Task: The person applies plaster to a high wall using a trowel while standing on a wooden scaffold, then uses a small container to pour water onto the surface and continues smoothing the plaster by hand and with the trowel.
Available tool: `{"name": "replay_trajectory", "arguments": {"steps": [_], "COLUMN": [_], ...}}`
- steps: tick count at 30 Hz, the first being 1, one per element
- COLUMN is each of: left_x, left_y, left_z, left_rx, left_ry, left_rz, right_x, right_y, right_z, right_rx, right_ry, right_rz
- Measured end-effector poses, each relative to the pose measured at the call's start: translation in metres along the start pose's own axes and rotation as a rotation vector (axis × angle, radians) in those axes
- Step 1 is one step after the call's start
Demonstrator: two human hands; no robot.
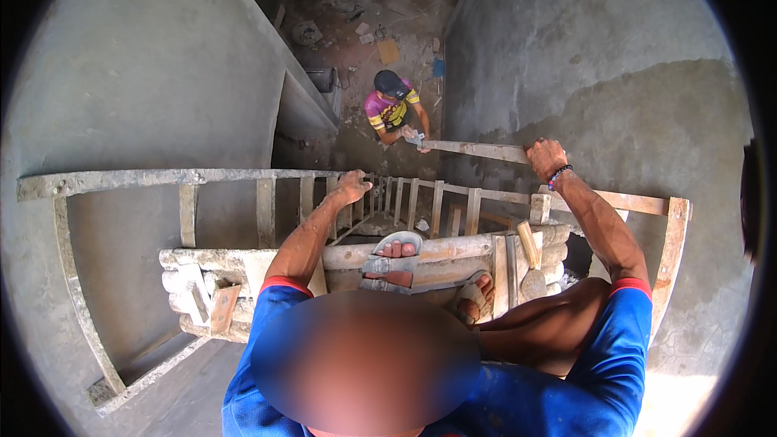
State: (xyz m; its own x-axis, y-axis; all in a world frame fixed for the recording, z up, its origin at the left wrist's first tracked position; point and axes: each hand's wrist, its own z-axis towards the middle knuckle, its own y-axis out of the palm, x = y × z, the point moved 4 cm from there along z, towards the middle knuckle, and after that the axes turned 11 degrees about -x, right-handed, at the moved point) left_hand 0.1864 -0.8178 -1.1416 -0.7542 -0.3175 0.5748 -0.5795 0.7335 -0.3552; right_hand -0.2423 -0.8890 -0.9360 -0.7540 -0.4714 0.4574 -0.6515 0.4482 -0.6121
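My left hand (354,186) is closed over the top rail of a pale, mortar-stained ladder frame (150,178). My right hand (546,159), with a beaded bracelet at its wrist, grips the near end of a long, straight, grey-stained bar (477,150). From there the bar slopes down toward a person (392,105) in a cap and a colourful shirt, standing far below. That person's hands are near the bar's lower end, holding something grey too small to name. Beneath me lies a platform of whitish round poles (348,256), with my sandalled feet on it.
A wooden-handled trowel (529,247) and some boards (499,271) lie on the platform's right side; a small brown board (224,307) lies at its left. Grey plastered walls (599,40) rise on both sides, the right one darker in a patch. Debris litters the floor (356,0) below.
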Motion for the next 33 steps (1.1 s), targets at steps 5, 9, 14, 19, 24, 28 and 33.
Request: {"name": "replay_trajectory", "arguments": {"steps": [5,9,14,19,24,28,33], "left_x": [-0.004,-0.014,-0.016,-0.005,0.001,0.042,0.137], "left_y": [0.003,0.004,0.006,0.007,0.006,0.006,0.013], "left_z": [0.004,0.005,0.000,-0.006,0.000,0.008,0.001], "left_rx": [-0.004,0.010,0.041,0.012,-0.005,-0.084,-0.047], "left_ry": [0.002,-0.020,-0.046,-0.069,-0.027,0.068,0.353], "left_rz": [0.005,0.058,0.081,0.060,0.111,0.074,0.193], "right_x": [-0.007,-0.014,-0.023,-0.020,-0.015,-0.001,0.017], "right_y": [0.003,0.001,0.008,0.006,-0.007,-0.028,-0.093], "right_z": [0.001,0.007,0.009,0.002,-0.014,-0.046,-0.121], "right_rx": [-0.014,-0.044,-0.061,-0.034,-0.006,0.022,0.012], "right_ry": [-0.025,-0.019,-0.070,-0.044,-0.039,-0.003,-0.014], "right_rz": [-0.016,-0.008,0.012,0.008,0.026,0.041,-0.034]}}
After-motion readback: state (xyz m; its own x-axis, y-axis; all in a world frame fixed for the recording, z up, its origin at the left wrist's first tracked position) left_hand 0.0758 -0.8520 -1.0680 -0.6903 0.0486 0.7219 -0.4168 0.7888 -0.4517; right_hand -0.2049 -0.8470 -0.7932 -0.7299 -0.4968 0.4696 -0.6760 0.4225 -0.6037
